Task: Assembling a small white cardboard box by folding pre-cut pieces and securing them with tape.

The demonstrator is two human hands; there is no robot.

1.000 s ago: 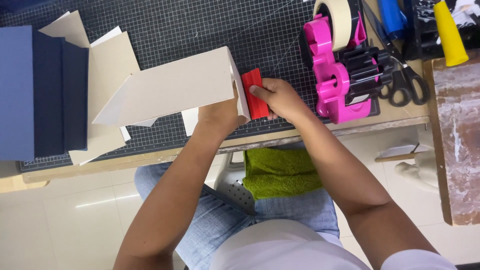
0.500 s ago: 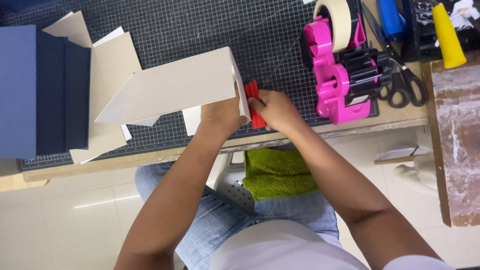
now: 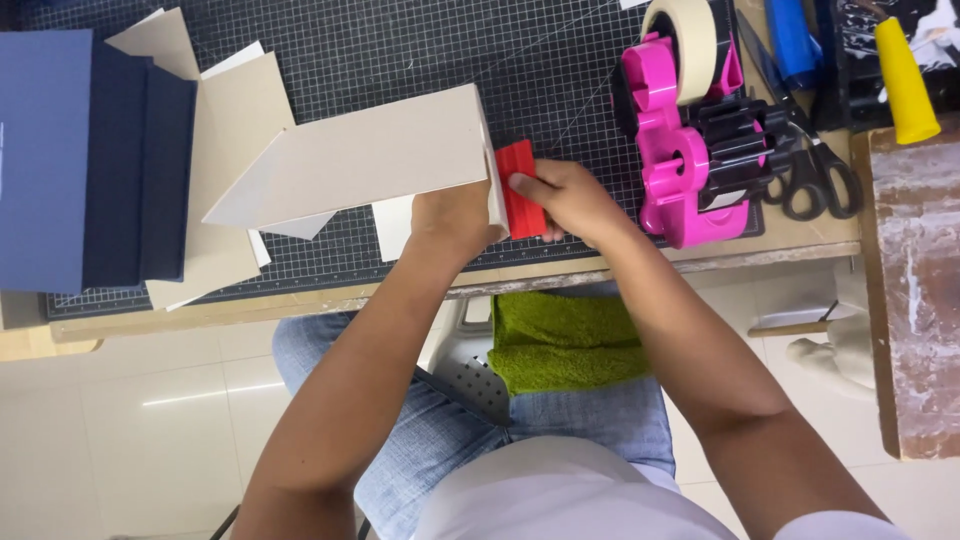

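Observation:
My left hand (image 3: 455, 215) grips the near right end of a folded grey cardboard piece (image 3: 360, 160) that stands tilted on the black gridded cutting mat (image 3: 420, 50). My right hand (image 3: 570, 198) presses a flat red scraper (image 3: 520, 188) against the cardboard's upright right edge. The scraper lies between the two hands, partly hidden by my right fingers.
A pink tape dispenser (image 3: 685, 150) with a cream tape roll stands just right of my hand, black scissors (image 3: 815, 175) beyond it. Dark blue boards (image 3: 85, 160) and loose grey card sheets (image 3: 235, 110) lie at left. A green cloth (image 3: 560, 340) rests on my lap.
My right hand and the red scraper have slid a little left and closer against the cardboard edge. The left hand and cardboard have stayed put.

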